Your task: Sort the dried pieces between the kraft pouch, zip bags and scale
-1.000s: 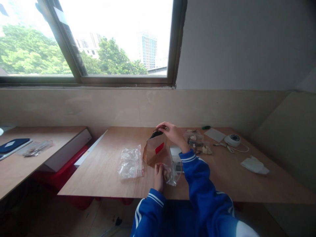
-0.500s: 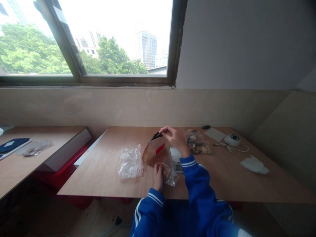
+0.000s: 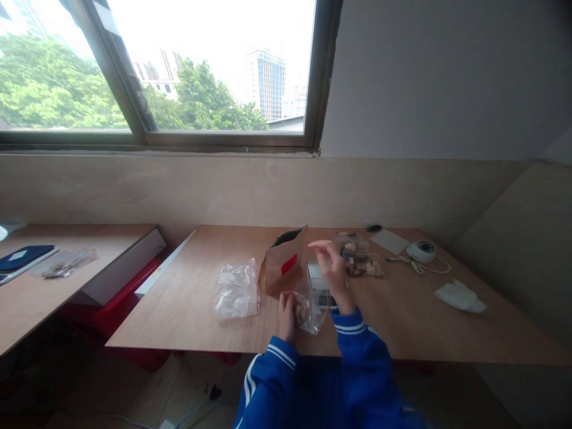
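While left hand (image 3: 286,316) pinches the clear bag (image 3: 311,317), right hand (image 3: 331,266), apparently empty, fingers loosely parted, hangs just right of the open paper bag (image 3: 276,271).

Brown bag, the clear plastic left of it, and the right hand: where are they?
Brown bag (image 3: 276,270), head view: its front side.
Clear plastic (image 3: 236,292), head view: its middle.
Right hand (image 3: 333,267), head view: middle of the hand.

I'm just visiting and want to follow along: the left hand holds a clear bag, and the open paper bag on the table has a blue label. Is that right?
Not quite: in the head view, the label on the open paper bag is red, not blue. The left hand does hold a clear bag, and the paper bag is on the table.
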Tool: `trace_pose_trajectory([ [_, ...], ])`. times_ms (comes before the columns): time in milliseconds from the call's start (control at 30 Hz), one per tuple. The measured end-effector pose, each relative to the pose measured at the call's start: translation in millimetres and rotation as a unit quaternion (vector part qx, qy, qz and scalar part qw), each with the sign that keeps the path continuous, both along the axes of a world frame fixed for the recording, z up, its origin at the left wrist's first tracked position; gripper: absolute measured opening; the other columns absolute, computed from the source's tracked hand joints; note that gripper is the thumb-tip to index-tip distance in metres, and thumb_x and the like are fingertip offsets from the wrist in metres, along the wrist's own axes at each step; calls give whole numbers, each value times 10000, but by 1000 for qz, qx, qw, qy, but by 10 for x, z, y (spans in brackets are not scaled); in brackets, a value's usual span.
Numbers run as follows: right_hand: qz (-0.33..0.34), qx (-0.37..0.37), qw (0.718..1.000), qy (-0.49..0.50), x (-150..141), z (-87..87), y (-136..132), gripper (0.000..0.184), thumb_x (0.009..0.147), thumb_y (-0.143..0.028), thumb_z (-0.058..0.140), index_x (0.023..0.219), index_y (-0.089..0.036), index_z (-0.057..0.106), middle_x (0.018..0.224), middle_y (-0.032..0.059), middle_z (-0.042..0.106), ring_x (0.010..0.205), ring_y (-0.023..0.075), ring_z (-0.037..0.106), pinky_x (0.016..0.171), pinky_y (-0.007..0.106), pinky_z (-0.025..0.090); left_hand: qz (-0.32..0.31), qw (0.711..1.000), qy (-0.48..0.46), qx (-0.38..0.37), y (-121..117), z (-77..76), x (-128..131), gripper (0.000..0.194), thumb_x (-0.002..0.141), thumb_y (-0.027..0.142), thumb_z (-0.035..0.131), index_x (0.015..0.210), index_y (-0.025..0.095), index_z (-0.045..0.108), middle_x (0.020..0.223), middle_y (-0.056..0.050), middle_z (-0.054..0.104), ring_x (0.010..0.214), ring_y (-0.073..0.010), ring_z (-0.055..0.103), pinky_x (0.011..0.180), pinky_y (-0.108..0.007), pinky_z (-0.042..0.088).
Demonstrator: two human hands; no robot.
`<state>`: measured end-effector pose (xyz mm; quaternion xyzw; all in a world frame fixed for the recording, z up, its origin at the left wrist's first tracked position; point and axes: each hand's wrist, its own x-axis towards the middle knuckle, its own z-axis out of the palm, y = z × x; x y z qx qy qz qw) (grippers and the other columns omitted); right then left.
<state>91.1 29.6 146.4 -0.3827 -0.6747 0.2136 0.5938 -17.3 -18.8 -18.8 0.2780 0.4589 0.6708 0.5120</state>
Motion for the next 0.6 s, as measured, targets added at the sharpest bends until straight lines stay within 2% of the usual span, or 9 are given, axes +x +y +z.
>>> trace_pose_trajectory([
  [167,-22,-175,983,41,342,-553,-388,158,752,-206,450,692,-209,596,704,27,614,691,194,577,676,312,475,11,999,-33,0,-11,41,-2,246,718,401,612,828,186,565,766,-5,570,718,-148,558,690,-275,432],
  [300,15,-272,962,28,451,-888,-500,159,724,-237,477,691,-198,628,729,51,663,708,219,622,662,335,509,-1,996,-85,17,-38,88,-11,236,690,336,603,868,183,578,809,-20,604,738,-156,580,695,-284,437],
  [467,38,-270,961,-38,421,-1017,-482,181,743,-252,528,807,-194,687,864,77,710,837,253,649,795,388,511,-85,988,-117,53,-92,124,-29,381,584,216,524,958,183,587,862,-52,654,781,-190,597,706,-315,450],
  [600,62,-278,957,-59,363,-1047,-498,219,758,-239,551,911,-182,696,967,97,702,916,261,644,844,390,497,-118,985,-114,50,-104,91,-22,440,564,150,553,999,209,584,946,-52,655,790,-181,604,658,-285,451],
])
